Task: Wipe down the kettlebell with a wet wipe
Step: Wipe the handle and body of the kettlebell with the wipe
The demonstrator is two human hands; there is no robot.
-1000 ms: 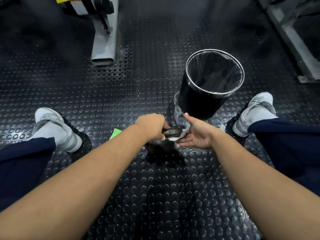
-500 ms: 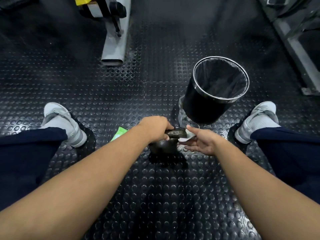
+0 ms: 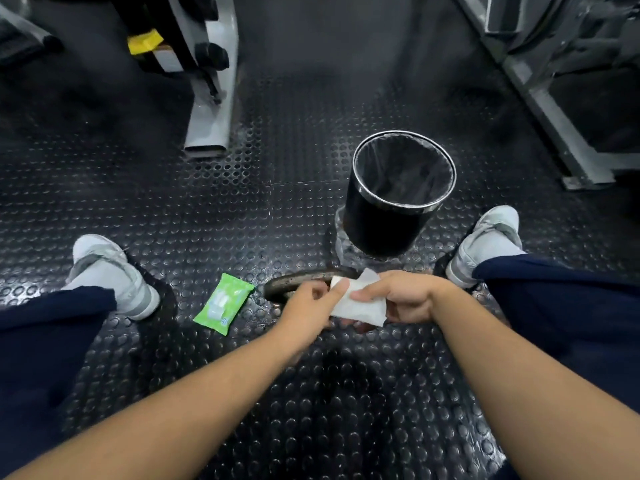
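Kettlebell (image 3: 298, 280) sits unheld while left hand (image 3: 309, 304) and right hand (image 3: 406, 298) both pinch the wet wipe (image 3: 362, 307); scrubbing may tip it.

The left hand (image 3: 308, 306) no longer grips the kettlebell (image 3: 304, 278). It now pinches the wet wipe (image 3: 360, 304) together with the right hand (image 3: 407, 299), above the kettlebell, which perhaps lies more tilted now.
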